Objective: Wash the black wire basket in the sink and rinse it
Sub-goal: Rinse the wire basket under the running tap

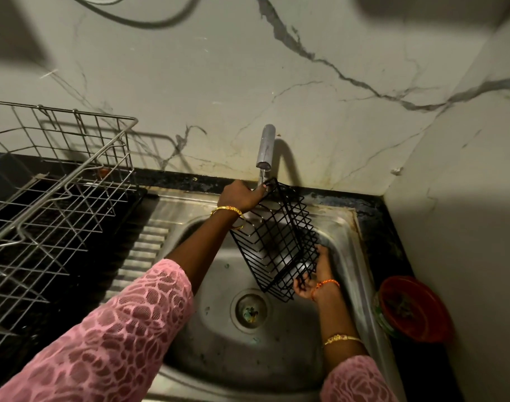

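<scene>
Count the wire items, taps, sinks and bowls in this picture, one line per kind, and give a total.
Wire items: 2, black basket and steel rack
Tap: 1
Sink: 1
Red bowl: 1
Total: 5

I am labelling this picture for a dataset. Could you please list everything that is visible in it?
black wire basket: one, black, held tilted over the sink under the tap
tap: one, silver, at the wall behind the sink
sink: one, steel, centre, with drain
dish rack: one, silver wire, on the counter at left
bowl: one, red, on the counter at right
wall: marbled white, behind
left hand: grips the basket's upper end
right hand: holds the basket's lower end; pink sleeves, bangles
</scene>
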